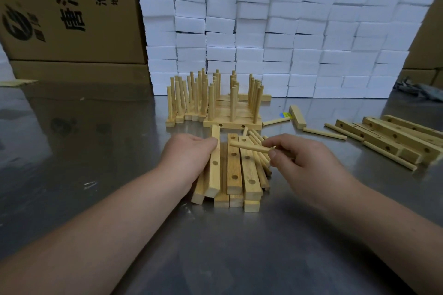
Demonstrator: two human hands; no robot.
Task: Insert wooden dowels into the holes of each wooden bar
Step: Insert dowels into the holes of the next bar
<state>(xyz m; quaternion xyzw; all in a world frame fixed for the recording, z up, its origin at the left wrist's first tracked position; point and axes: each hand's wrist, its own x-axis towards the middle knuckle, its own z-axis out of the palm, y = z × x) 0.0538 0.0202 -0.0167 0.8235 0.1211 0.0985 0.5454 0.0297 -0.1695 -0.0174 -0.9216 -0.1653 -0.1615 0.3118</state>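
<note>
A pile of wooden bars [233,170] with round holes lies in front of me on the metal table [96,151]. My left hand [189,158] grips the leftmost bar [215,165], which is tipped up on its edge. My right hand [299,158] pinches one wooden dowel [250,147] that lies crosswise above the pile. Loose dowels [261,163] lie beside the pile, under my right hand. Behind the pile stand several bars with upright dowels [213,98] set in them.
More bars and loose dowels [393,141] lie at the right. One short bar [297,116] and a dowel [275,121] lie near the middle. A wall of white foam blocks [287,40] and cardboard boxes [72,12] closes the back.
</note>
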